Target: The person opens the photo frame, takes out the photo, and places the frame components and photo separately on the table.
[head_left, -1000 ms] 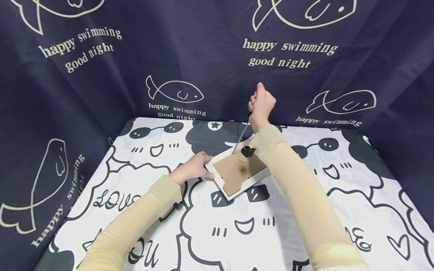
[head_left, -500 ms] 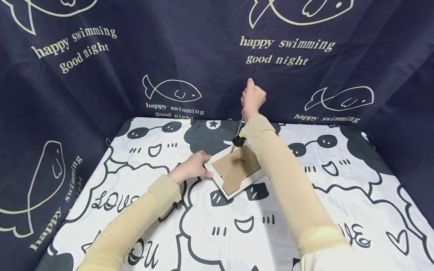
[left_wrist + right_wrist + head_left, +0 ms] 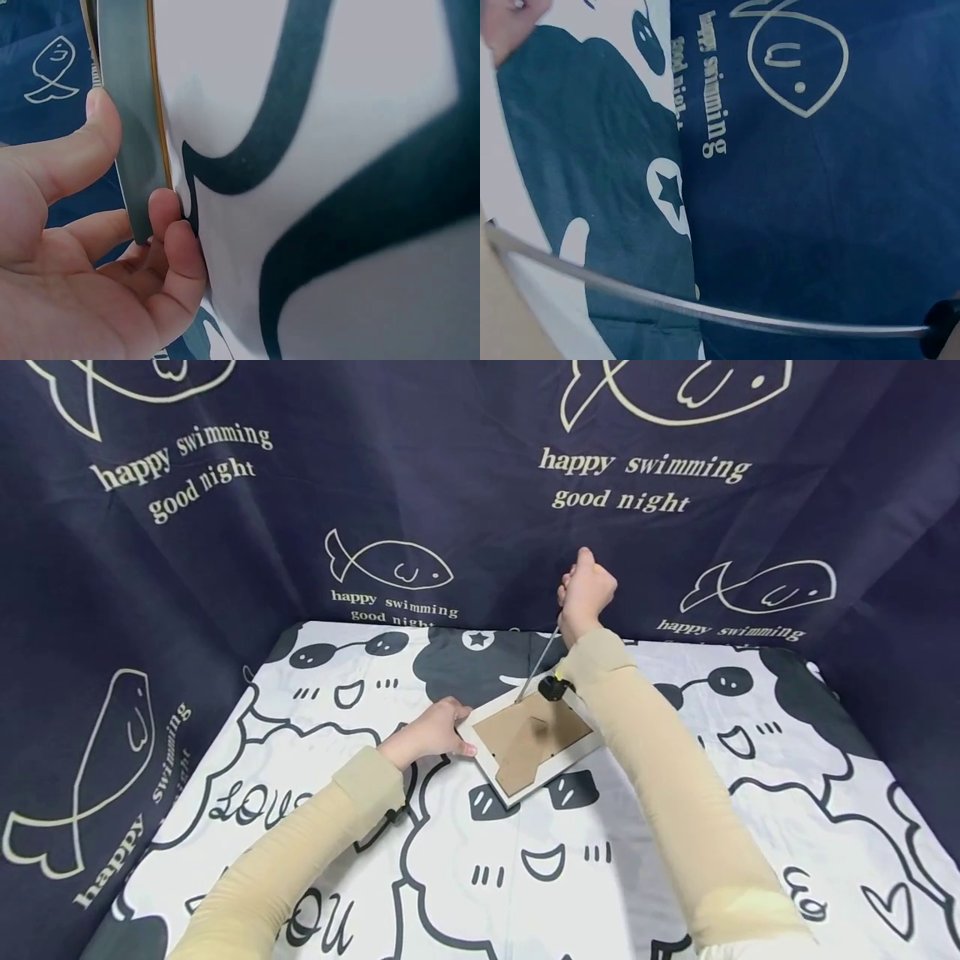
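A white picture frame (image 3: 558, 765) lies with its brown backing board (image 3: 497, 732) facing up, a stand leg on it. My left hand (image 3: 433, 732) grips the frame's left edge, thumb on the near side. In the left wrist view the frame's side (image 3: 129, 112) sits between thumb and fingers, with fingertips down at the cloth. My right hand (image 3: 587, 593) is wrapped round the handle of a screwdriver (image 3: 538, 665), thumb pointing up. Its long metal shaft (image 3: 705, 313) slants down to the far inner edge of the frame, tip right at the board's border. The handle is mostly hidden in the fist.
A white cloth (image 3: 540, 902) with black cartoon prints covers the table. A dark blue curtain (image 3: 480, 460) with fish drawings rises close behind the right hand. A black wrist camera (image 3: 553, 687) hangs under the right sleeve, over the frame.
My right hand swung left and slightly up with the screwdriver, then back right, its tip staying by the frame's far edge. The left hand keeps its grip, and the view shifted slightly.
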A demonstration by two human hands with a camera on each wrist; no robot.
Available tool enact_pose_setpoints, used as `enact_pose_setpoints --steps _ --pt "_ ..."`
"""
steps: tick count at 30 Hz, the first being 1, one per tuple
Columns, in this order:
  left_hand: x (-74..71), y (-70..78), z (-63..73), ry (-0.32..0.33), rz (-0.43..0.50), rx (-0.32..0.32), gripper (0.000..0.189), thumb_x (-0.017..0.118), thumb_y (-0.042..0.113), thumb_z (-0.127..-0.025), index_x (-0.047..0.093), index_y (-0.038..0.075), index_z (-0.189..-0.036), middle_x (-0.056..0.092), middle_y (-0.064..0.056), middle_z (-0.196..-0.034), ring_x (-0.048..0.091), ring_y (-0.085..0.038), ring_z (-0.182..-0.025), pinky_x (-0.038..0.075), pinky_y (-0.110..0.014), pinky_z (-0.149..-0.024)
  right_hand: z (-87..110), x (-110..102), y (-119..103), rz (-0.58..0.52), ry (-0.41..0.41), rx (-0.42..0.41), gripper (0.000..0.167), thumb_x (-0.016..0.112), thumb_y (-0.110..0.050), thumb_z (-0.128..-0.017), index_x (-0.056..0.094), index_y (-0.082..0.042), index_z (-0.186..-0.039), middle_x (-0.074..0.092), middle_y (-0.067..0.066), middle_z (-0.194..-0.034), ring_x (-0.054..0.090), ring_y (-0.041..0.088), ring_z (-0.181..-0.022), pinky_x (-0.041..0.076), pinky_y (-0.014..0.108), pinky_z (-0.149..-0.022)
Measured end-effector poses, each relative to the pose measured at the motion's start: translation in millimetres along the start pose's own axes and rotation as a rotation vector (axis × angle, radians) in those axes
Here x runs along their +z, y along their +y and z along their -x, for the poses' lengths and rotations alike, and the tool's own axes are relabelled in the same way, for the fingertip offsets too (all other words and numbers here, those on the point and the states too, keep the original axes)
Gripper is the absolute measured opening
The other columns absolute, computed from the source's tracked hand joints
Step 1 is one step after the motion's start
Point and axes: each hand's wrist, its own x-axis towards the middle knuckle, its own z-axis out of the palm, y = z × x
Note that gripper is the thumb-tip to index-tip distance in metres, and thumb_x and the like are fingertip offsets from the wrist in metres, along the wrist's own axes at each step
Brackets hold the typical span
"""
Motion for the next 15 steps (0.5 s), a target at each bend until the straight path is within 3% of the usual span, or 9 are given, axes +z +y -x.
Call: enact_pose_setpoints --steps 15 --pt "0.7 5.1 0.9 -0.015 0.021 -0.021 0.077 0.081 0.023 -0.072 0.047 -0.008 -0.133 0.049 -0.025 -0.131 0.049 -0.037 -0.121 0.039 -0.045 -0.103 49.8 -47.0 -67.6 0.011 -0.335 -0.089 0.046 0.054 -0.021 -0.094 0.042 -0.008 -0.052 0.040 -0.001 -0.040 0.034 0.008 -0.030 0.028 0.019 -0.031"
